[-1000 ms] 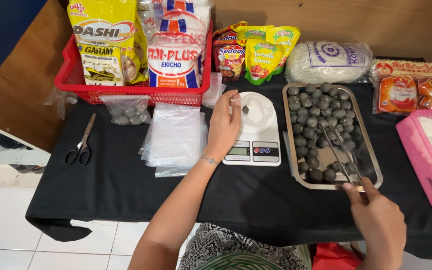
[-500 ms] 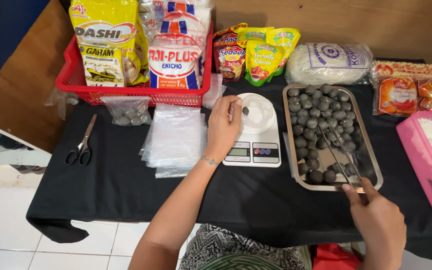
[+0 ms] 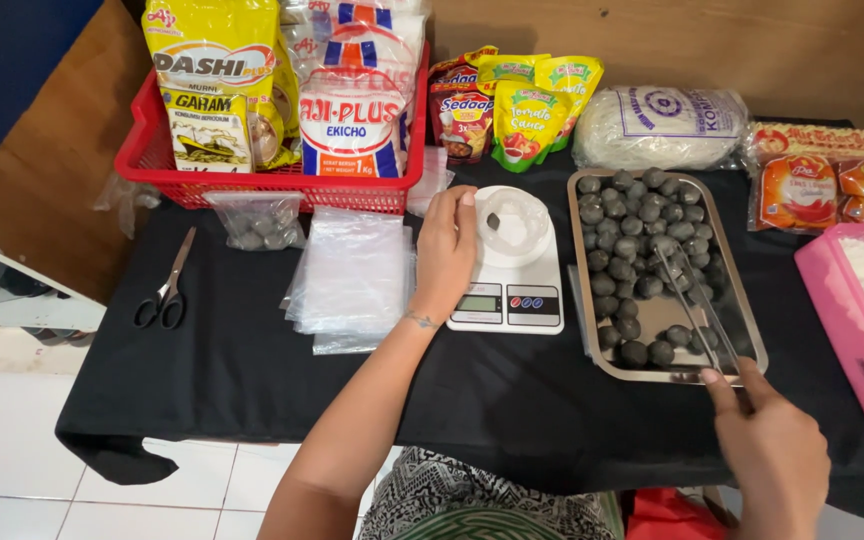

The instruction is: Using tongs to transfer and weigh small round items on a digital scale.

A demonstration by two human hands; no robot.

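Note:
My left hand [image 3: 445, 245] rests at the left rim of a white kitchen scale [image 3: 508, 290], fingers touching a clear plastic bag [image 3: 518, 222] on its platform; one dark ball [image 3: 493, 221] lies in the bag. My right hand [image 3: 772, 450] grips metal tongs [image 3: 690, 305] by their near end. The tongs reach into a steel tray [image 3: 738, 318] filled with several dark grey balls [image 3: 632, 225], their tips among the balls in the tray's middle.
A stack of clear plastic bags [image 3: 352, 275] lies left of the scale, with a filled bag of balls [image 3: 257, 225] and scissors [image 3: 164, 295] further left. A red basket [image 3: 272, 185] of packets stands behind. Sauce pouches [image 3: 517, 115], noodle packs [image 3: 657, 125] and a pink tub [image 3: 847, 320] of white powder line the back and right.
The tongs' tips have shifted slightly among the balls in the tray as my right hand moved a little. My left hand stays at the scale.

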